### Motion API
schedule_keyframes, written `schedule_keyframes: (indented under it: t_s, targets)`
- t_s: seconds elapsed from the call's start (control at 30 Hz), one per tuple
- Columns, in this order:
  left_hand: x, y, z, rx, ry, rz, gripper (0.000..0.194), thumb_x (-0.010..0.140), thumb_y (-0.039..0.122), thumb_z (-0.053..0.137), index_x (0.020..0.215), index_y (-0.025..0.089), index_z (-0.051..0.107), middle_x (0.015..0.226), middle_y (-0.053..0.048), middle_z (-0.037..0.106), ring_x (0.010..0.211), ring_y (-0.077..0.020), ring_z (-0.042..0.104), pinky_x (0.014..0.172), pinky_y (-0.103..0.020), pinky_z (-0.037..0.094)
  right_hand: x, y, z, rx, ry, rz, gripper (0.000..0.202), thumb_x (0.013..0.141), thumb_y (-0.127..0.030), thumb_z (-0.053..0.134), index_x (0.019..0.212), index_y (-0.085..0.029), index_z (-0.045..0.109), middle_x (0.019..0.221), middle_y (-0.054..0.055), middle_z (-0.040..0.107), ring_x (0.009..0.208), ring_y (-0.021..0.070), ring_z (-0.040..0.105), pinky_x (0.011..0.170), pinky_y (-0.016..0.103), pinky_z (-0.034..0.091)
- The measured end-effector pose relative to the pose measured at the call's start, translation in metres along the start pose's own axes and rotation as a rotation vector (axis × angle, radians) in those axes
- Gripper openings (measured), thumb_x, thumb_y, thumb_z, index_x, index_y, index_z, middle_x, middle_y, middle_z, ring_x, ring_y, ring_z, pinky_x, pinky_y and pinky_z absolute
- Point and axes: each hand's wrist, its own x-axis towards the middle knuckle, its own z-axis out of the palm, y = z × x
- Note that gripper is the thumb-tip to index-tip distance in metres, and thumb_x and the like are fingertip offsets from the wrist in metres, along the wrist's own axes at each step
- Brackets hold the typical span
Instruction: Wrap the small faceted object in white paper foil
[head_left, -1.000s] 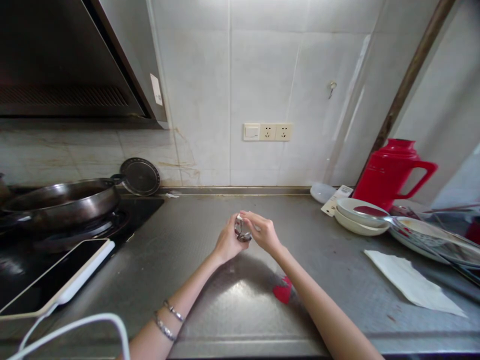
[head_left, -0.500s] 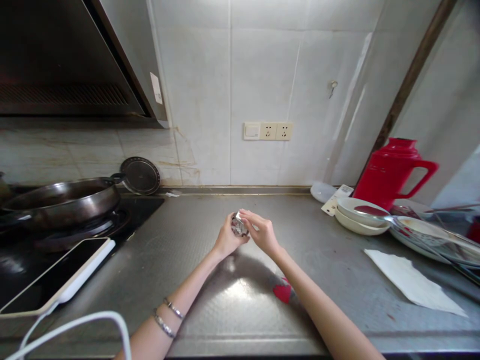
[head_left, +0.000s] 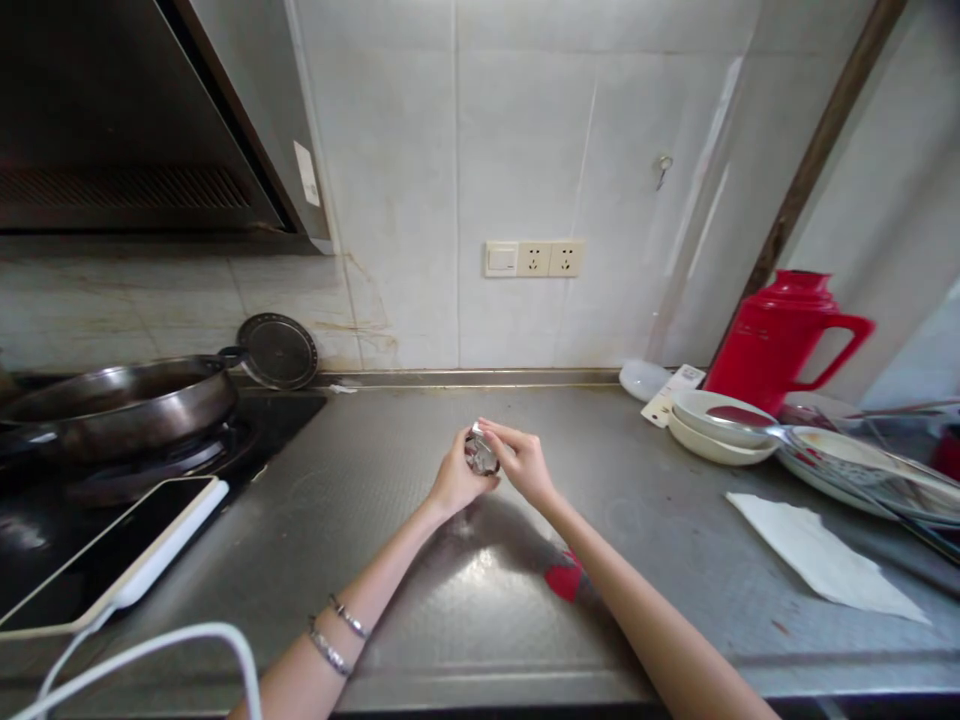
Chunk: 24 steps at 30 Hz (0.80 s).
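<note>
**Both hands closed on a small shiny object above the steel counter**

At the centre of the frame I see a small shiny object, silvery and crumpled-looking; what it is I cannot tell at this size. It sits between my two hands, which meet around it just above the counter. The left hand cups it from the left side, fingers curled about it. The right hand pinches its upper edge, fingertips bent onto it. Two bracelets ring the left wrist, lower centre of the frame.

Below the right forearm a small red object lies on the steel counter. At lower left a tablet rests partly on the stove, with a white cable curving past it. Above it, at left, a dark pan sits on a burner, and a round lid leans on the tiled wall. At right, stacked white bowls stand beside a red jug; a white paper sheet lies in front of them. A socket strip is on the wall, upper centre.
</note>
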Motion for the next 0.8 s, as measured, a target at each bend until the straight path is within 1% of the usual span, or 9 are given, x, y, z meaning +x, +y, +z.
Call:
schedule_keyframes:
  t_s: [0.07,0.13,0.23,0.3,0.37,0.47,0.57,0.63,0.8]
  targets:
    - [0.000,0.002,0.000,-0.012,0.010,-0.032,0.076,0.050,0.014,0.080,0.119,0.019,0.048,0.089,-0.001,0.065,0.074,-0.0166,0.064,0.067,-0.029,0.052,0.002,0.002,-0.002,0.026,0.017,0.070,0.024,0.087,-0.034,0.054,0.097,-0.024,0.073,0.104,0.004,0.071,0.099,0.0258,0.068,0.087,0.040,0.056]
    - [0.001,0.005,-0.001,-0.044,0.028,-0.074,0.073,0.051,0.017,0.079,0.117,0.019,0.048,0.088,-0.001,0.065,0.069,-0.0156,0.063,0.061,-0.027,0.052,0.002,0.001,-0.003,0.038,0.022,0.073,0.023,0.087,-0.034,0.055,0.097,-0.024,0.074,0.103,0.004,0.072,0.097,0.0260,0.068,0.085,0.040,0.056]
    - [0.002,0.008,-0.003,-0.074,0.041,-0.108,0.073,0.053,0.021,0.079,0.119,0.019,0.046,0.092,-0.003,0.065,0.068,-0.0155,0.062,0.054,-0.025,0.051,0.000,-0.005,-0.004,0.020,-0.001,-0.032,0.022,0.087,-0.031,0.055,0.097,-0.025,0.073,0.105,0.004,0.071,0.101,0.0249,0.067,0.091,0.041,0.054]
    - [0.002,0.009,-0.004,-0.072,0.027,-0.089,0.077,0.053,0.021,0.080,0.121,0.019,0.045,0.094,-0.004,0.066,0.069,-0.0157,0.062,0.055,-0.026,0.051,-0.001,-0.008,-0.003,0.008,-0.027,-0.108,0.022,0.087,-0.029,0.055,0.099,-0.025,0.073,0.108,0.005,0.070,0.107,0.0241,0.064,0.096,0.041,0.051]
    - [0.002,0.008,-0.003,-0.068,0.011,-0.044,0.078,0.052,0.019,0.080,0.122,0.019,0.047,0.094,-0.004,0.066,0.071,-0.0155,0.062,0.060,-0.026,0.052,-0.001,-0.009,-0.002,0.019,-0.032,-0.121,0.022,0.087,-0.028,0.055,0.100,-0.025,0.073,0.109,0.005,0.070,0.109,0.0240,0.063,0.098,0.041,0.049]
    - [0.002,0.008,-0.001,-0.064,0.021,-0.001,0.076,0.050,0.014,0.081,0.120,0.019,0.050,0.091,-0.003,0.066,0.071,-0.0140,0.061,0.062,-0.025,0.051,0.001,-0.005,-0.002,0.084,0.001,0.012,0.022,0.086,-0.032,0.056,0.098,-0.024,0.074,0.107,0.005,0.071,0.105,0.0256,0.065,0.094,0.042,0.052]
    - [0.001,0.011,-0.002,-0.056,0.034,-0.041,0.073,0.051,0.016,0.080,0.117,0.018,0.051,0.084,0.000,0.065,0.062,-0.0113,0.058,0.054,-0.021,0.049,0.004,-0.003,-0.004,0.163,0.010,0.192,0.024,0.085,-0.035,0.057,0.096,-0.023,0.074,0.106,0.005,0.071,0.103,0.0274,0.066,0.090,0.042,0.054]
    - [0.002,0.014,-0.003,-0.051,0.035,-0.073,0.069,0.053,0.021,0.080,0.116,0.019,0.051,0.082,0.000,0.064,0.060,-0.0111,0.057,0.047,-0.019,0.047,0.004,-0.005,-0.005,0.192,0.010,0.230,0.024,0.085,-0.035,0.057,0.095,-0.022,0.074,0.106,0.005,0.071,0.104,0.0274,0.065,0.090,0.042,0.053]
    - [0.002,0.014,-0.006,-0.038,0.006,-0.061,0.061,0.058,0.034,0.079,0.111,0.018,0.054,0.080,0.000,0.064,0.058,-0.0112,0.058,0.042,-0.018,0.046,0.000,-0.012,-0.003,0.132,-0.025,0.001,0.021,0.084,-0.031,0.058,0.099,-0.026,0.073,0.109,0.003,0.070,0.109,0.0246,0.063,0.099,0.041,0.047]
